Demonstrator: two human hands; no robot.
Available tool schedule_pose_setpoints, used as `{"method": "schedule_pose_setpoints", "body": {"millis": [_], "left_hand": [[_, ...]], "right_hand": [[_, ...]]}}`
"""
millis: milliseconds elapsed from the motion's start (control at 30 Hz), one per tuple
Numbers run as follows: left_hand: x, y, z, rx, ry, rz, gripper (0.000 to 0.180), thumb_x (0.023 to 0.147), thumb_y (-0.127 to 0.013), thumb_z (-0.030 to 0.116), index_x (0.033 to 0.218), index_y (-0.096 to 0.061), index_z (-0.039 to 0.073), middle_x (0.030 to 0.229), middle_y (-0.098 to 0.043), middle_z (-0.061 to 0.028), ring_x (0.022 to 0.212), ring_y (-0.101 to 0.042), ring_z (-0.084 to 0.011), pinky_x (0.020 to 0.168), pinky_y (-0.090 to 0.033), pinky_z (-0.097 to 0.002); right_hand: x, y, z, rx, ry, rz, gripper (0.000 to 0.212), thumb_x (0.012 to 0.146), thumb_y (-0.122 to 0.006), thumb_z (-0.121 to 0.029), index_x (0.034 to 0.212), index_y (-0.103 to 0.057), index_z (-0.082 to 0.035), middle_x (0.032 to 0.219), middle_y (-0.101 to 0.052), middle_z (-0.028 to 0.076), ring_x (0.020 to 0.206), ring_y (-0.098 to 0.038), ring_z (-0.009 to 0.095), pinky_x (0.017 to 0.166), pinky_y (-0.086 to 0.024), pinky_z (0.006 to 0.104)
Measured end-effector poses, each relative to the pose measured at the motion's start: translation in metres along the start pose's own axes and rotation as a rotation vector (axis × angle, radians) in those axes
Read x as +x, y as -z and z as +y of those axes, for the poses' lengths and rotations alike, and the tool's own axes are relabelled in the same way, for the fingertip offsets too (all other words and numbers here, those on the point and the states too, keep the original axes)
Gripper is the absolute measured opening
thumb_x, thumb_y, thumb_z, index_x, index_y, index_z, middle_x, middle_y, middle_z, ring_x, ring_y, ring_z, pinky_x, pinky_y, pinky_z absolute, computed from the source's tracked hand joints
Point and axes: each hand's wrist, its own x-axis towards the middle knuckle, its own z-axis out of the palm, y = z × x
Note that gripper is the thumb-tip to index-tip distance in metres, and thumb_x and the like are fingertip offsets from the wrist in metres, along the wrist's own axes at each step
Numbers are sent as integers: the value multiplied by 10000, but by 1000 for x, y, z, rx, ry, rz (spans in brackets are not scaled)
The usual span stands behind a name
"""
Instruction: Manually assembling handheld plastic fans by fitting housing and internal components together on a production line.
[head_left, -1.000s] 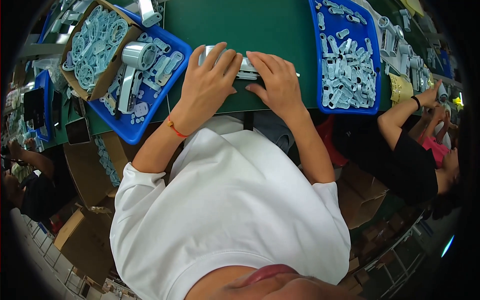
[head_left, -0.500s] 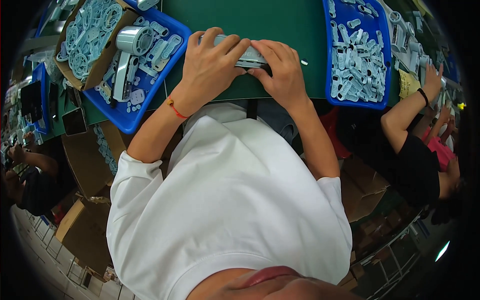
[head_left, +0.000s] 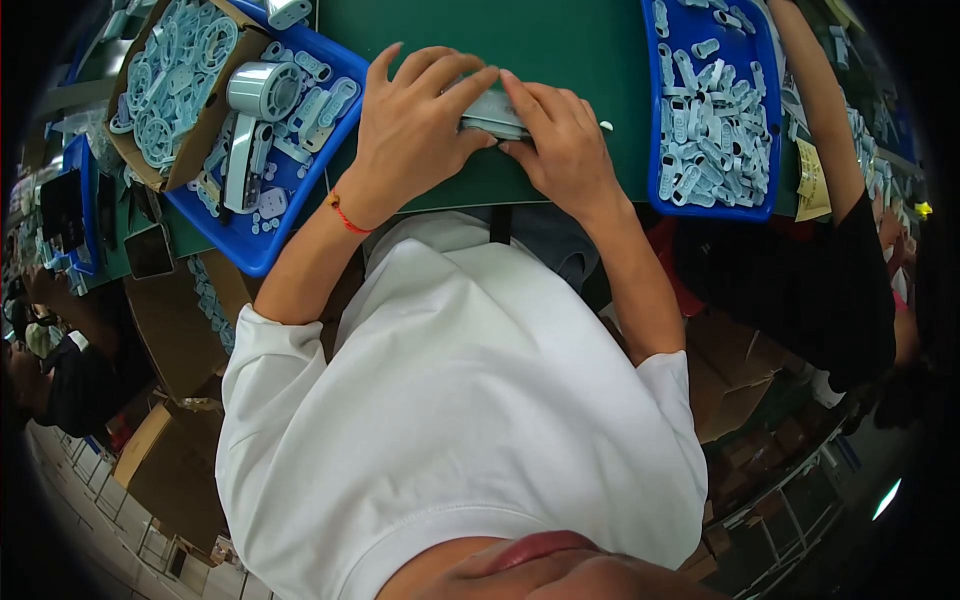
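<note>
Shirt: white short-sleeved shirt (head_left: 450, 420) filling the near middle of the view, both forearms reaching up from it.
Floor: cardboard boxes (head_left: 170, 470) at lower left; more brown boxes at right, beneath the surface.
Surface: green surface (head_left: 560, 40), its near edge just above the shirt.
Left grip: left hand (head_left: 415, 125), red cord on its wrist, fingers curled over the left end of a small pale grey part (head_left: 495, 110) and grasping it.
Right grip: right hand (head_left: 565, 150), clasping the same part from the right, fingertips meeting those of the left hand.
Part: held low over the green surface, between both hands, near the front edge; mostly hidden by fingers.
Left side: blue tray (head_left: 250, 235) with pale blue plastic pieces and a grey cylinder housing (head_left: 262, 90); beyond it a cardboard box of round pale pieces (head_left: 165, 90).
Right side: second blue tray (head_left: 700, 205) full of small pale parts.
Room: another person's arm in a black sleeve (head_left: 850, 250) at the right rim; another person in dark clothing at the far left.
</note>
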Motion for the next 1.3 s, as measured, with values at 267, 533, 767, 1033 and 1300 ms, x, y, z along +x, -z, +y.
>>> {"method": "schedule_pose_setpoints", "body": {"millis": [267, 533, 767, 1033, 1300], "left_hand": [[-4, -4, 25, -1378, 617, 54, 662, 843, -615, 359, 1299, -319, -20, 1183, -398, -129, 1097, -445, -218, 912, -393, -330], [156, -17, -66, -790, 478, 254, 481, 662, -701, 251, 1051, -582, -5, 880, -570, -169, 803, -564, -252, 720, -466, -323], [245, -45, -231, 63, 884, -40, 475, 732, -604, 365, 1067, -574, 29, 1075, -592, -218, 1055, -536, -364, 917, -411, -420], [327, -133, -122, -396, 1319, 252, 1210, 521, -673, 706, 1363, -195, -20, 1344, -350, -197, 1263, -298, -306, 1050, -203, -438], [331, -152, -118, -663, 1086, 155, 470, 744, -612, 175, 1153, -479, -14, 1062, -538, -139, 910, -571, -238, 770, -466, -350]], "right_hand": [[6, 12, -12, 1481, -416, -188, 662, 797, -623, -186, 1345, -306, 7, 1236, -460, 105, 1057, -498, 178, 884, -429, 302], [40, 79, 9, 378, -351, 285, 258, 835, -601, -135, 1053, -585, 3, 1083, -557, 110, 864, -560, 191, 729, -452, 273], [22, 88, 99, -250, -428, 261, 305, 803, -596, -131, 1084, -578, -11, 1042, -580, 133, 944, -561, 274, 814, -451, 355], [81, 84, 123, -153, -578, 155, 243, 789, -600, -126, 995, -550, -8, 861, -604, 158, 759, -588, 327, 713, -471, 404], [51, 101, 122, -400, -580, -53, 415, 731, -541, -33, 1139, -580, -103, 816, -567, 192, 756, -570, 354, 690, -462, 423]]}}
